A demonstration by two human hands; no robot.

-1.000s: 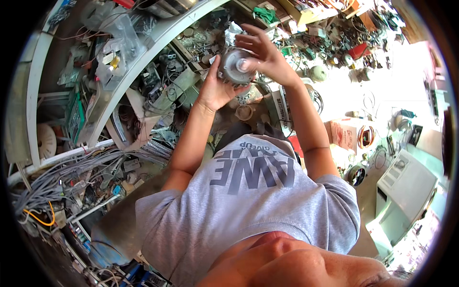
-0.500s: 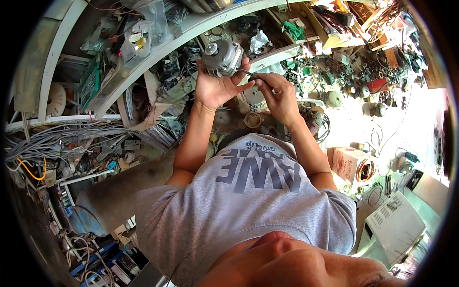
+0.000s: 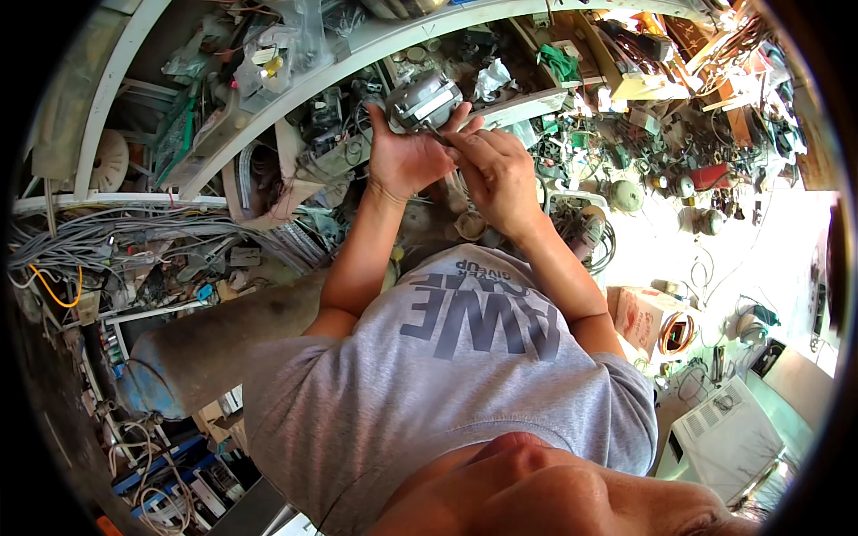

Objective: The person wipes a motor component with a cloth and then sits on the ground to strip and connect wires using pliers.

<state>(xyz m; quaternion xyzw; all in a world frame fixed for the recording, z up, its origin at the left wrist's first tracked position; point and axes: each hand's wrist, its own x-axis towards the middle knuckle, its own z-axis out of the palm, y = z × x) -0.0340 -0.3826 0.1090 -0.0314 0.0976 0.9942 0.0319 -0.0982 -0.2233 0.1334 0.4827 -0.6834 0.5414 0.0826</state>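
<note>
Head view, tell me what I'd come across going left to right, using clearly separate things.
Orange cable → pale round disc → gray metal unit → right hand → green cloth → cardboard box → red object.

Grey cables (image 3: 116,239) are heaped at left, an orange cable (image 3: 64,305) looped below. Copper-coloured coil (image 3: 666,334) is seen against a cardboard box (image 3: 636,319). White vented casing (image 3: 726,439) noted lower right. Green bundle (image 3: 559,62), possibly cloth, is lodged near top.
</note>
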